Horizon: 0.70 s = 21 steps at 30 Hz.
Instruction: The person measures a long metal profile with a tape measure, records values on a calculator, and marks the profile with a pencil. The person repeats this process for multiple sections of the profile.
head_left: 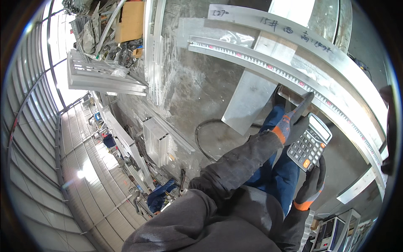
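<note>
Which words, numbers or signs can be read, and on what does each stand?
Silver bar: dark handwritten numbers and characters, readable in part, not copied here.
Measuring tape: black and red scale markings, mostly too small.
Calculator: key symbols, not copied; display too small to read.

White light blows out the opening (pixel 61 42) at left; glare spots the roof panels (pixel 100 197) and upper metal sheet (pixel 289 7). The floor (pixel 195 94) is duller. Straight edges bend toward a black rim.

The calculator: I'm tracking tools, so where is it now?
Right of centre in the head view, the calculator is between the left hand and the right hand, below the measuring tape.
</note>
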Tool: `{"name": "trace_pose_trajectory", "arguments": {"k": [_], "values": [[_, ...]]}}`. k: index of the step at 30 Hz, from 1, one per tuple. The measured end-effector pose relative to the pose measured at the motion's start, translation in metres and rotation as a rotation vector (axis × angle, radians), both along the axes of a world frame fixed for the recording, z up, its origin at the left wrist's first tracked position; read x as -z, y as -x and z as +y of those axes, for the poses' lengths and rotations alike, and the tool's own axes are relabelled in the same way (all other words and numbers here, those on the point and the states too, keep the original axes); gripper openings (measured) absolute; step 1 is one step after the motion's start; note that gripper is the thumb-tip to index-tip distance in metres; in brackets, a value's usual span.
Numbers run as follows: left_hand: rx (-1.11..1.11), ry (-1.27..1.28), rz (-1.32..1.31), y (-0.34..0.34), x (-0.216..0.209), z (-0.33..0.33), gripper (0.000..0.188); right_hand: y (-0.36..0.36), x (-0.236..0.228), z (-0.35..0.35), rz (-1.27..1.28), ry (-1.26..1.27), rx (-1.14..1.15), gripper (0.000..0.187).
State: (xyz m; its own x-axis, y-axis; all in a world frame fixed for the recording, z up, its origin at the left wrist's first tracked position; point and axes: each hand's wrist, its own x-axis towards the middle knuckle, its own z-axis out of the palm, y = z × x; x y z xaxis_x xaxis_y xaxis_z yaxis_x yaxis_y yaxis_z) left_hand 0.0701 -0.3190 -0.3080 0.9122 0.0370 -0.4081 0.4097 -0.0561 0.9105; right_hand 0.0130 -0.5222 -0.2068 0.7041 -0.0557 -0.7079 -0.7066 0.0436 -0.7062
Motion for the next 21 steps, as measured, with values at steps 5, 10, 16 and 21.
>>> {"name": "trace_pose_trajectory", "arguments": {"k": [5, 10, 16, 21], "values": [[0.000, 0.037, 0.011, -0.002, -0.002, 0.001, 0.075, -0.002, -0.002, -0.001, -0.001, 0.024, -0.016, 0.050], [-0.023, 0.112, 0.080, 0.005, 0.004, -0.002, 0.075, -0.004, -0.003, 0.000, 0.017, 0.003, -0.039, 0.051], [-0.011, 0.054, 0.054, 0.004, 0.005, -0.001, 0.077, -0.005, -0.006, 0.001, 0.020, 0.007, -0.051, 0.049], [0.028, 0.032, 0.051, -0.001, -0.005, 0.004, 0.078, -0.005, -0.005, 0.002, 0.001, 0.029, -0.024, 0.049]]}}
